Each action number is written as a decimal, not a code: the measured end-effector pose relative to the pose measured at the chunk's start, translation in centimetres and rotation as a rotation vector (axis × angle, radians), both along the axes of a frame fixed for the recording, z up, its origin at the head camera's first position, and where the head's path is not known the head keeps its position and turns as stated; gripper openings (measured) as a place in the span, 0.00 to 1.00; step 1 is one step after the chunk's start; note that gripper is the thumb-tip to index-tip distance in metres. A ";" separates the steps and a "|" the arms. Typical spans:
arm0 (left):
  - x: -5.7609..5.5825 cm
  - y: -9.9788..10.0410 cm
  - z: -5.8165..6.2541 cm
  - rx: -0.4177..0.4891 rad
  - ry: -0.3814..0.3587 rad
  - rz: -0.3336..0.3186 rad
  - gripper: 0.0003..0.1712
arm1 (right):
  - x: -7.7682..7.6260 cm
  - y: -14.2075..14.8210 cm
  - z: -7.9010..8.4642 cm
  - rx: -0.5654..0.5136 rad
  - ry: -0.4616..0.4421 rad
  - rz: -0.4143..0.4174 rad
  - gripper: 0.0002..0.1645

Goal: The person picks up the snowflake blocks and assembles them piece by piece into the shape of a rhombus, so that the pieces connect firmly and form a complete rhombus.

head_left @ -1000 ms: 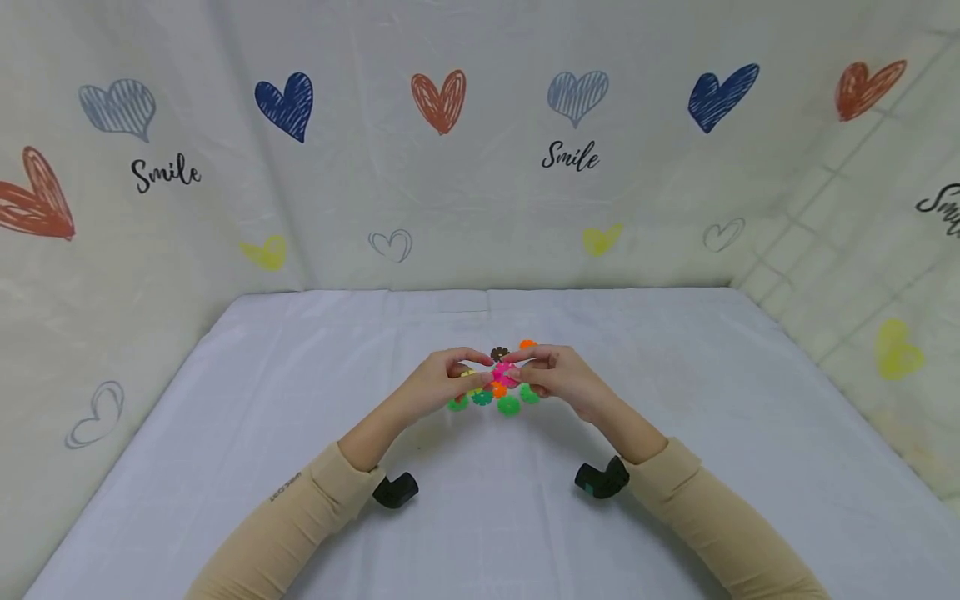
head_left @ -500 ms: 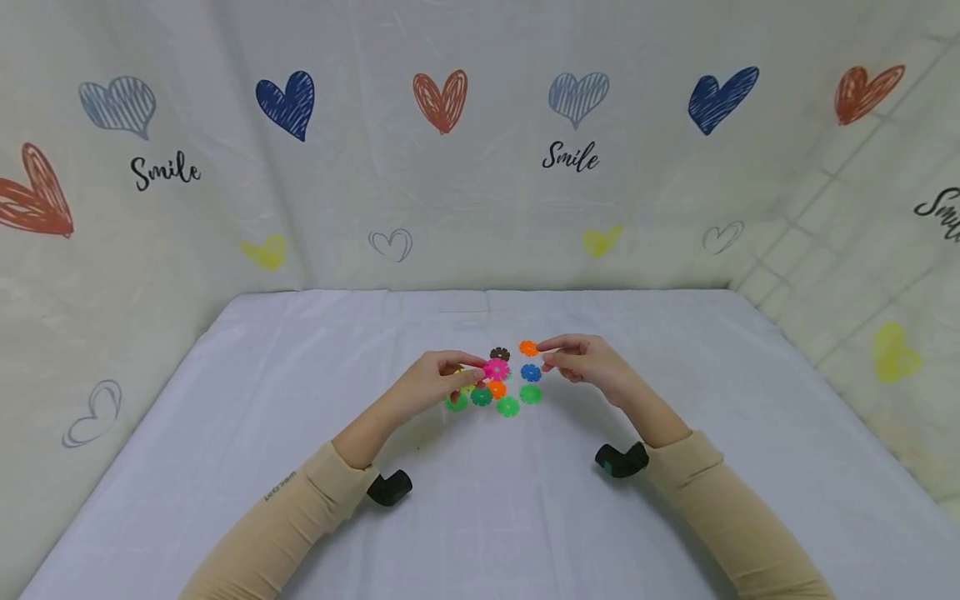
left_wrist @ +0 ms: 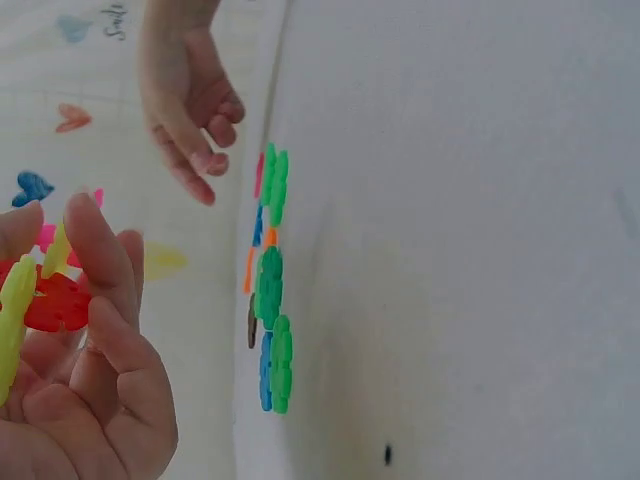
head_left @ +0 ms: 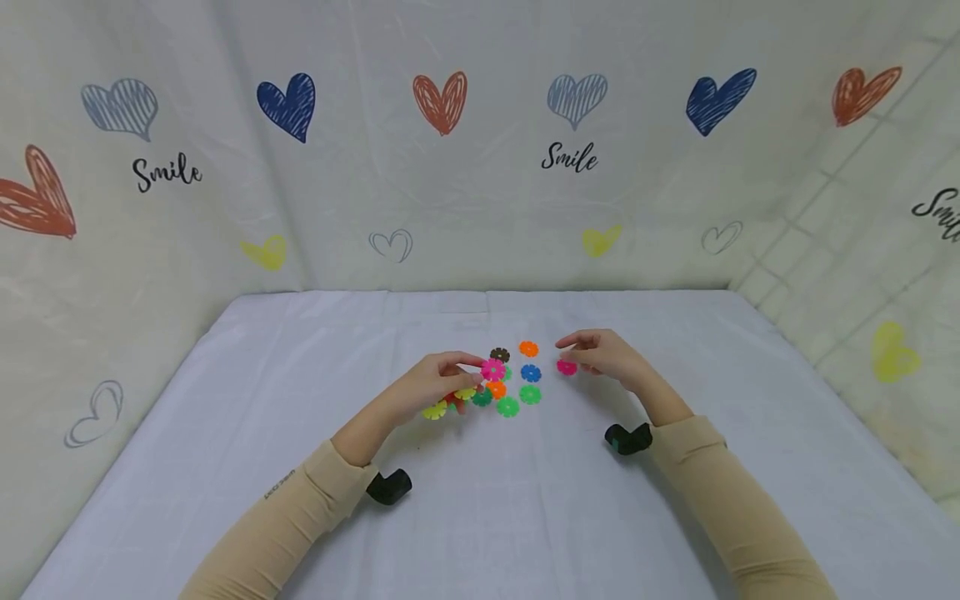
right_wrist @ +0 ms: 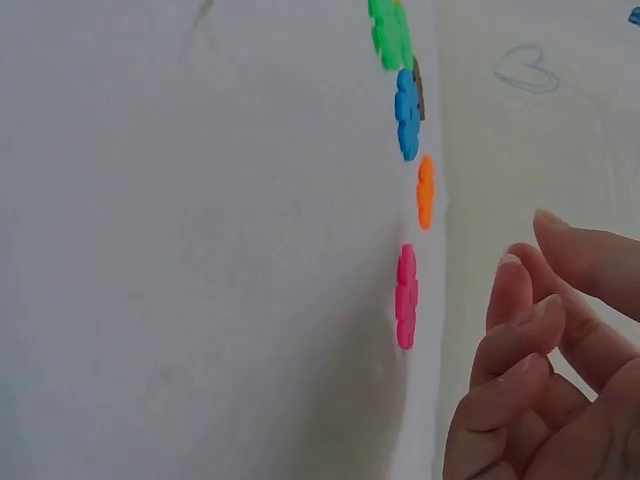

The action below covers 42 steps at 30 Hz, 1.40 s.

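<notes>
My left hand point(head_left: 429, 387) holds a small chain of joined, notched flower-shaped plastic discs between thumb and fingers. A pink disc point(head_left: 492, 370) sits at the chain's right end, and a yellow disc point(head_left: 433, 411) hangs at its left. In the left wrist view a red disc point(left_wrist: 58, 302) lies crosswise between yellow ones, partly behind the fingers. My right hand point(head_left: 613, 360) holds nothing; its fingers are loosely bent. Just beyond its fingertips, a loose pink disc point(right_wrist: 406, 298) lies on the white cloth.
Loose discs lie mid-table between the hands: a brown disc point(head_left: 500, 355), two orange, a blue disc point(head_left: 531, 372) and several green ones, such as this light green disc point(head_left: 507, 407). A heart-printed curtain point(head_left: 480, 192) stands behind the table point(head_left: 480, 500).
My right hand has let go of the held pink disc and moved right, over the loose pink disc. The left hand keeps the chain, turned slightly so its yellow discs show more.
</notes>
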<state>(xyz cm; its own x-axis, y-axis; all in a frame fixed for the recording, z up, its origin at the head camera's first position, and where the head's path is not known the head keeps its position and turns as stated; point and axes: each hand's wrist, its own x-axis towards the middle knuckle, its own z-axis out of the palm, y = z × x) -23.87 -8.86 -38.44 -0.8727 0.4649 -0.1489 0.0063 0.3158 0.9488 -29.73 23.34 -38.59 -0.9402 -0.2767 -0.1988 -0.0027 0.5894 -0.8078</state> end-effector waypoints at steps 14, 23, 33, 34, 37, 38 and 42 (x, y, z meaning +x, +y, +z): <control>-0.2 0.2 -0.6 0.045 -0.051 0.076 0.26 | -1.5 0.6 -0.8 0.203 0.008 0.050 0.20; -0.2 0.1 -0.7 0.052 -0.061 0.065 0.24 | -2.2 0.8 -1.0 0.237 -0.041 0.056 0.20; -0.1 0.1 -0.9 0.023 -0.040 0.054 0.23 | -2.0 0.7 -1.1 0.246 -0.032 0.059 0.16; -0.1 0.1 -0.8 0.016 -0.035 0.050 0.23 | -1.9 0.7 -1.1 0.237 -0.024 0.060 0.15; 0.0 0.2 -0.7 0.006 -0.034 0.036 0.23 | -1.8 0.6 -1.1 0.203 0.004 0.056 0.12; 0.0 0.3 -0.6 0.004 -0.034 0.031 0.22 | -1.7 0.6 -1.1 0.193 0.014 0.056 0.12; 0.2 0.4 -0.3 0.006 -0.042 0.012 0.22 | -1.6 0.5 -0.8 0.157 0.042 0.042 0.10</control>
